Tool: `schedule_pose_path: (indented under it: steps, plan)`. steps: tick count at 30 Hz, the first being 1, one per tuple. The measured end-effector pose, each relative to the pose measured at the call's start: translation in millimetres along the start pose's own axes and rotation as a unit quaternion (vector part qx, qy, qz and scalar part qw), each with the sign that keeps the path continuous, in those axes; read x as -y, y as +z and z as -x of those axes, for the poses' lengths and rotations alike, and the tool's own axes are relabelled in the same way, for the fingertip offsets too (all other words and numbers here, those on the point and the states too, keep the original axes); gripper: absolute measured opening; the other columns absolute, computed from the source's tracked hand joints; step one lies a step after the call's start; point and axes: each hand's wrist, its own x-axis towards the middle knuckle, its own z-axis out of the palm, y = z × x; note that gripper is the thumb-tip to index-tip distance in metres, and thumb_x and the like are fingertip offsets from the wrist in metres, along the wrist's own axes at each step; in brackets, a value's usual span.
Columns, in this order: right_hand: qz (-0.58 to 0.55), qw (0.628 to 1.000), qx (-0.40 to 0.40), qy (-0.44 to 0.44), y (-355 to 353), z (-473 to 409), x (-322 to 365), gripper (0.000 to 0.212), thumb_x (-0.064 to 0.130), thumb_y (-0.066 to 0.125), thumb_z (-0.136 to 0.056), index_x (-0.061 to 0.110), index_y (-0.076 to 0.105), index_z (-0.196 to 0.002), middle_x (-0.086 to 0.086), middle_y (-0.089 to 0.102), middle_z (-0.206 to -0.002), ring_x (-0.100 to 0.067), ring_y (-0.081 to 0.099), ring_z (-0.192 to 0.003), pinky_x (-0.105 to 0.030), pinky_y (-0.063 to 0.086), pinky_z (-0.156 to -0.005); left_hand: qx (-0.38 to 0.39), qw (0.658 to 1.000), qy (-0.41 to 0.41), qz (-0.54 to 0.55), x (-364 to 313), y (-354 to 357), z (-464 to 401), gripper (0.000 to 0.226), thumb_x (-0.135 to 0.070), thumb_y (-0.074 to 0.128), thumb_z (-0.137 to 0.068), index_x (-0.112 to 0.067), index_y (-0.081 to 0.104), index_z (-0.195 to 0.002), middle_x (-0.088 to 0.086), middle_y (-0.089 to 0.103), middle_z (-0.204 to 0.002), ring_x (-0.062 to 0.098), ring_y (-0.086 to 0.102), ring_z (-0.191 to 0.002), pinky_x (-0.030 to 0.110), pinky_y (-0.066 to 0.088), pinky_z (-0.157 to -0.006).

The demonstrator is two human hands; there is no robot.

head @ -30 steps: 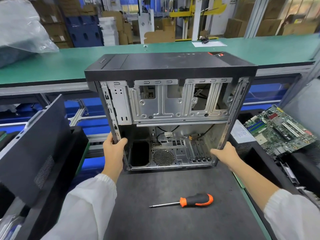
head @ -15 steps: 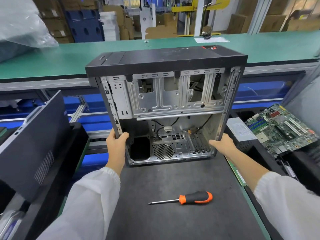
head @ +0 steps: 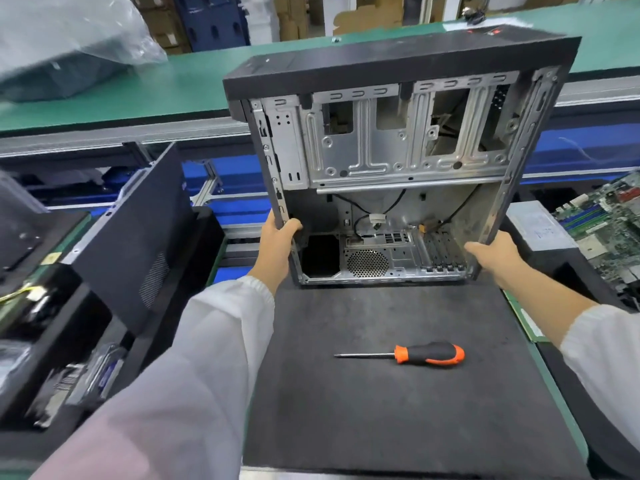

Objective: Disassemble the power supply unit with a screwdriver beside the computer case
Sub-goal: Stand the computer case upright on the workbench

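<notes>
Hands grip both side rails of an opened black-and-silver steel computer case [head: 398, 157], which stands on end at the far edge of a dark foam work mat [head: 381, 410]. The left hand [head: 277, 244] wraps the left frame edge, thumb hooked inside the shell; the right hand [head: 495, 254] closes on the lower right rail, though how its fingers lie behind the metal cannot be told. Holding low on opposite rails appears to steady the tall, hollow chassis, which tilts slightly to the right, and turns its open side toward the wearer for inspection. Its lower left bay, beside the round perforated fan grille [head: 367, 263], is a dark empty opening.

A grey metal box with a printed label [head: 540, 230], seemingly the power supply unit, lies just beside the case to the right, near a green circuit board [head: 606, 223] in a black tray. An orange-and-black-handled screwdriver [head: 401, 354] rests untouched on the mat in front of the case, tip pointing left, within easy reach of either hand. A black perforated side panel [head: 138, 237] leans in a bin at left, evidently parked clear of the work area. Both white sleeves reach forward from below.
</notes>
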Motion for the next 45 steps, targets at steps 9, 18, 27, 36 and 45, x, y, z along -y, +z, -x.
schedule_pose_path:
  steps: [9, 18, 27, 36, 45]
  plan:
    - [-0.012, 1.000, 0.009, 0.002, 9.7, -2.1, 9.5, 0.035, 0.010, 0.065, -0.084, 0.005, 0.061, -0.118, -0.013, 0.066, -0.106, -0.032, 0.061, -0.099, -0.038, 0.048, -0.082, -0.030, 0.999, -0.017, -0.029, 2.1, -4.0, -19.3, 0.010, -0.010, 0.059, -0.083, -0.019, 0.056, -0.087, 0.001, 0.053, -0.087, 0.014, 0.049, -0.082, 0.026, 0.041, -0.076]
    - [0.008, 0.998, 0.068, 0.009, 4.8, 1.0, 14.2, 0.036, 0.021, 0.062, -0.089, 0.011, 0.058, -0.123, -0.014, 0.063, -0.118, -0.036, 0.055, -0.115, -0.047, 0.045, -0.100, -0.027, 0.999, -0.033, 0.000, 7.4, -0.7, -20.0, 0.015, -0.018, 0.062, -0.089, -0.027, 0.063, -0.101, -0.005, 0.069, -0.105, 0.017, 0.062, -0.108, 0.033, 0.046, -0.097]
    - [0.096, 0.975, 0.180, 0.088, -8.7, 29.7, 18.7, 0.050, 0.028, 0.064, -0.090, -0.001, 0.049, -0.129, -0.013, 0.053, -0.102, -0.024, 0.047, -0.080, -0.030, 0.038, -0.068, -0.022, 0.979, -0.114, -0.169, 5.4, -1.3, -9.1, 0.042, -0.020, 0.075, -0.083, -0.005, 0.058, -0.119, 0.006, 0.066, -0.110, 0.024, 0.061, -0.106, 0.030, 0.048, -0.081]
    - [0.198, 0.955, 0.219, 0.015, -7.6, 72.7, 39.3, 0.026, 0.025, 0.058, -0.091, 0.009, 0.045, -0.074, -0.008, 0.033, -0.062, -0.018, 0.031, -0.053, -0.027, 0.026, -0.056, 0.089, 0.873, -0.255, -0.407, 13.8, 3.1, 25.6, 0.024, -0.027, 0.059, -0.090, -0.004, 0.050, -0.087, 0.019, 0.065, -0.090, 0.031, 0.062, -0.074, 0.028, 0.048, -0.059]
    - [0.142, 0.956, 0.252, -0.047, -22.7, 101.4, 49.5, 0.022, 0.020, 0.057, -0.093, 0.008, 0.072, -0.083, -0.002, 0.072, -0.085, -0.011, 0.070, -0.082, -0.018, 0.052, -0.068, 0.220, 0.903, -0.254, -0.268, -24.4, 70.3, 69.0, 0.026, -0.005, 0.045, -0.095, -0.012, 0.046, -0.069, 0.008, 0.046, -0.069, 0.012, 0.045, -0.047, 0.016, 0.031, -0.043]
